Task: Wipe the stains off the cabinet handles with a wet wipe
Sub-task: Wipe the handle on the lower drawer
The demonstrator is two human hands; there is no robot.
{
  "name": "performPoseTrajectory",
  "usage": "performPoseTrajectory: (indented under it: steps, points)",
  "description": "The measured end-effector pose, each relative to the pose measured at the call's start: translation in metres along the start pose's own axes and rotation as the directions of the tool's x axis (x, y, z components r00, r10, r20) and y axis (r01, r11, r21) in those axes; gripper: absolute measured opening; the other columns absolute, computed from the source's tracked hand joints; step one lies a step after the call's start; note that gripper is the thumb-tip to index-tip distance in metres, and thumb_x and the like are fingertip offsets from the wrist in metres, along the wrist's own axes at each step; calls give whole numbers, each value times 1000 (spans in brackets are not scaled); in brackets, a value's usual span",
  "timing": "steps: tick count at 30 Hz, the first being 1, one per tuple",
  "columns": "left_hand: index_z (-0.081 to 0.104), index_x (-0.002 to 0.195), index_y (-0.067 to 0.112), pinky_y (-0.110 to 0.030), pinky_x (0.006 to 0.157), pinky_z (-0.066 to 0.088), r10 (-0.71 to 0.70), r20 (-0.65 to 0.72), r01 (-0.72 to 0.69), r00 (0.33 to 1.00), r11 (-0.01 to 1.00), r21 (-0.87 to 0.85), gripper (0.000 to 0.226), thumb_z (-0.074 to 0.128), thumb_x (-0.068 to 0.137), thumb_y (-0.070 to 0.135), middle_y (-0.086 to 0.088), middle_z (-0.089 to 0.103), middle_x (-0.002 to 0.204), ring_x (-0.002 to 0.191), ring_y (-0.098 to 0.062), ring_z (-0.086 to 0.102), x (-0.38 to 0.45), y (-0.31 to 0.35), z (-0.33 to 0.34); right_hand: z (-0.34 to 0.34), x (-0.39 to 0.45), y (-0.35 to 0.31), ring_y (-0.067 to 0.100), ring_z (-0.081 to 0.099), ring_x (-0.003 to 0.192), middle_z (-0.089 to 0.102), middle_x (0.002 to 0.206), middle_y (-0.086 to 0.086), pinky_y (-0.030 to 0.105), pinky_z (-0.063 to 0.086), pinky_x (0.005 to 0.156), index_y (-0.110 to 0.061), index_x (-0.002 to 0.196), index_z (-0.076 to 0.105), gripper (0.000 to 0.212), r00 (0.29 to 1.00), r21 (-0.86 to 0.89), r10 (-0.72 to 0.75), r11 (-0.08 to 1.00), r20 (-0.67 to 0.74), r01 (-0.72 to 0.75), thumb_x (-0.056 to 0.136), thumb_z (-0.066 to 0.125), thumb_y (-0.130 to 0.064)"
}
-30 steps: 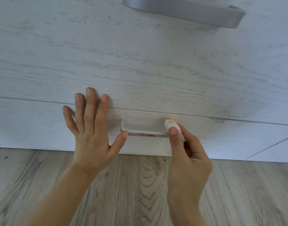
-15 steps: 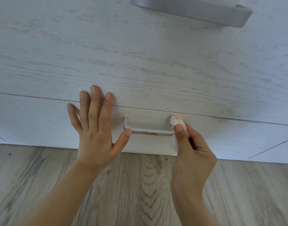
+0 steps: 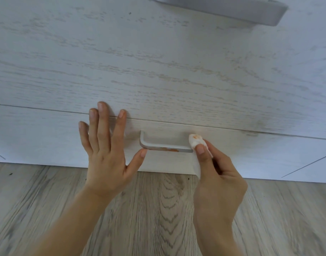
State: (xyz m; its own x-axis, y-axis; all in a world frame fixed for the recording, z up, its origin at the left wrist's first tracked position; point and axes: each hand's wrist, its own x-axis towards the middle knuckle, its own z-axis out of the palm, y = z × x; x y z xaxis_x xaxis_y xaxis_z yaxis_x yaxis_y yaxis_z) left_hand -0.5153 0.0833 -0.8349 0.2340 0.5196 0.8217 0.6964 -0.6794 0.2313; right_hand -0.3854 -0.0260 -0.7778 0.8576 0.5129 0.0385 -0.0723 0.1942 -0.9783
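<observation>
Change: both hands sit slightly lower and further right than half a second ago; the wipe stays at the handle's right end.
Floor [image 3: 158, 209]: wood-grain boards, nearest.
Right hand [image 3: 216, 174]: grip closed, pinching the wet wipe [image 3: 195, 140], which carries an orange mark.
Left hand [image 3: 104, 150]: fingers straight, flat on the cabinet front [image 3: 158, 71], thumb touching the lower handle [image 3: 164, 145].
Lower handle: orange stain along its near edge.
Upper handle [image 3: 232, 8]: far, grey.
</observation>
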Motion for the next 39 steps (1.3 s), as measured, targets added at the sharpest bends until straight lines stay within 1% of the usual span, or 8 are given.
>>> performPoseTrajectory:
  steps: [9,14,17,21,25,34,37,39]
  points:
    - [-2,152,24,-46,115,-6,-6,-17,6,1000,1000,-15,70,26,97,56,-26,5,146,144,-15,-16,0,1,3,-3,-1,-6,-5,67,87,74,85,-14,0,45,70,-31,81,77,9,999,-3,-35,999,-16,35,76,70,-33]
    - [2,152,24,-44,115,-7,-8,-2,8,1000,999,-31,68,25,97,57,-25,4,147,144,-14,-16,0,0,0,0,7,-4,-9,64,85,73,86,-20,-1,43,67,-28,85,73,10,998,17,38,999,46,-39,88,63,-26]
    - [-2,152,25,-43,116,-7,14,8,-14,1000,1000,-27,70,25,96,58,-25,4,147,144,-14,-15,0,-2,-2,4,5,-1,-9,61,74,67,79,-22,4,45,62,-35,88,64,10,998,-53,-59,997,20,60,89,62,-24]
    - [7,152,23,-43,115,-4,35,4,-35,999,999,13,68,24,95,59,-23,7,147,145,-13,-12,0,-7,-4,3,0,1,-9,58,92,63,97,-13,1,42,77,-37,94,68,12,958,-238,-271,929,88,285,86,59,-33]
    - [14,148,15,-46,114,-5,63,-23,-61,998,995,80,71,24,94,61,-21,7,146,145,-12,-10,1,-15,-5,-5,-2,5,-9,58,89,62,96,-12,0,41,76,-29,103,67,23,920,-332,-362,858,154,393,80,65,-27]
    - [-11,150,25,-43,112,-14,34,-83,-19,996,983,182,85,37,92,64,-41,10,135,141,-16,-24,10,-30,-1,3,-10,5,-2,66,89,72,89,-11,4,47,74,-42,85,70,15,975,-135,-221,967,-4,218,79,66,-29]
    - [-17,148,27,-41,111,-17,32,-57,-21,998,983,182,88,39,92,63,-47,12,131,137,-42,-6,12,-29,1,4,-8,8,-2,66,92,73,92,-10,4,47,75,-37,90,70,20,983,-85,-180,981,-43,176,84,68,-18]
    - [-19,148,28,-41,111,-18,24,-55,-14,998,983,181,88,39,92,63,-53,16,128,131,-49,-1,13,-28,1,4,-5,5,-2,66,92,73,92,-10,4,46,75,-36,89,70,21,987,-72,-153,986,-37,150,84,68,-16]
